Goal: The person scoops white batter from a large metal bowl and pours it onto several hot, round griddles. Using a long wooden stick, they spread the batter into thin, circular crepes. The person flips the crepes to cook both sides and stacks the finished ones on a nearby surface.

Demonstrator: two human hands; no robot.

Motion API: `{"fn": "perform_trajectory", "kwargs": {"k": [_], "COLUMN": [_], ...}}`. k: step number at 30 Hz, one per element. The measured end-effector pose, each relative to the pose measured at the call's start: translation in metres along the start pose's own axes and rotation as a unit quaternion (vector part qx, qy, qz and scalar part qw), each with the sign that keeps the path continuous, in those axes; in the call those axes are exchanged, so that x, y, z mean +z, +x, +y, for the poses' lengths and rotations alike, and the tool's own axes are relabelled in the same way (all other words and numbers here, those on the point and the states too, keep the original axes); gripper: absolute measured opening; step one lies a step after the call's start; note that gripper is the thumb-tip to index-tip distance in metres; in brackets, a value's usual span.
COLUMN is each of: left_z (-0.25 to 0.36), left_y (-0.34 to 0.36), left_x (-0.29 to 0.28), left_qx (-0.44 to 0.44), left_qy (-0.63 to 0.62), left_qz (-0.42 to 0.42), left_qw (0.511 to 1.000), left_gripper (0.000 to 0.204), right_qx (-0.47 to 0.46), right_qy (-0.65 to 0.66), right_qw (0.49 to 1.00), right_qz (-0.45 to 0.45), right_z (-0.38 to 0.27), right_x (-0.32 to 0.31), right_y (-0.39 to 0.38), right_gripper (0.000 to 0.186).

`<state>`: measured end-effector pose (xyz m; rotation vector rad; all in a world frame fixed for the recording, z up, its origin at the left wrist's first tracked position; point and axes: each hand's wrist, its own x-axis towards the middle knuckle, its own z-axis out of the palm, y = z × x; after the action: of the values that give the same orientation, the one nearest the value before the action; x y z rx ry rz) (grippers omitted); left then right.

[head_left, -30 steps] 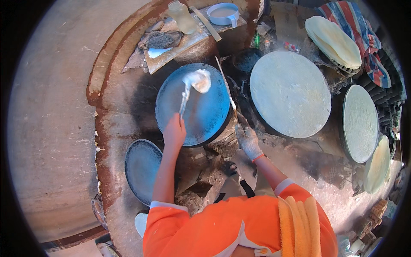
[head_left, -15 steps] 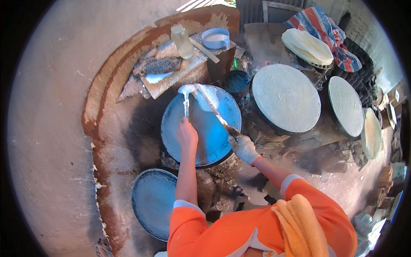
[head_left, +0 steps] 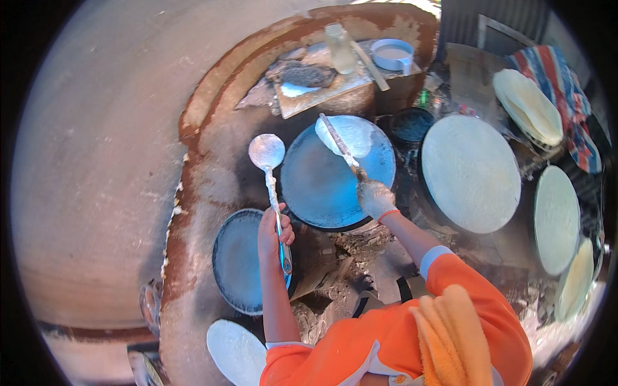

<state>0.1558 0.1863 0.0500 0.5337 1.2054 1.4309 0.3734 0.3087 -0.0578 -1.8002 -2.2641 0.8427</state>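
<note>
In my left hand [head_left: 275, 233], bare and closed, is the handle of a long metal ladle [head_left: 266, 152]; its round bowl, coated in white batter, hangs left of a large dark griddle [head_left: 312, 186]. My right hand [head_left: 375, 198] wears a pale work glove and grips the dark end of a long, narrow batter spreader [head_left: 336, 136]. The spreader's far part lies over a rounded patch of wet white batter [head_left: 360, 136] at the griddle's far side. The griddle's near part is bare and bluish.
A smaller dark griddle [head_left: 237, 254] stands near my left forearm. Pale sheets cover two round griddles, a large one [head_left: 470, 174] and another [head_left: 557, 219], to the right. Thin flatbreads [head_left: 526, 106] are stacked far right. A jar [head_left: 340, 50] and white cup [head_left: 393, 55] stand behind.
My left hand has drawn the ladle back, off the griddle to its left. Batter that was pouring now lies as a wider patch. The whole view has swung left.
</note>
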Motion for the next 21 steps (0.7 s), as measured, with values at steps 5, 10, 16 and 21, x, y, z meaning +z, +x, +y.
{"fn": "perform_trajectory", "kwargs": {"k": [5,10,16,21], "left_z": [0.011,0.004,-0.008,0.0], "left_y": [-0.036,-0.039,-0.038,-0.051], "left_x": [0.007,-0.008,-0.017,0.004], "left_qx": [-0.033,-0.036,-0.019,0.006], "left_qy": [-0.117,-0.123,-0.091,-0.013], "left_qz": [-0.013,-0.034,-0.004,0.048], "left_qw": [0.992,0.991,0.996,0.999], "left_gripper": [0.027,0.026,0.023,0.027], "right_qx": [-0.049,-0.062,-0.069,-0.185], "right_qy": [-0.015,0.098,-0.07,-0.104], "right_qw": [0.998,0.993,0.995,0.974], "right_qz": [-0.028,0.009,-0.015,-0.082], "right_z": [-0.01,0.069,0.03,0.02], "right_x": [0.002,0.015,-0.024,-0.01], "right_y": [0.008,0.037,0.022,0.015], "right_gripper": [0.042,0.035,0.039,0.034]}}
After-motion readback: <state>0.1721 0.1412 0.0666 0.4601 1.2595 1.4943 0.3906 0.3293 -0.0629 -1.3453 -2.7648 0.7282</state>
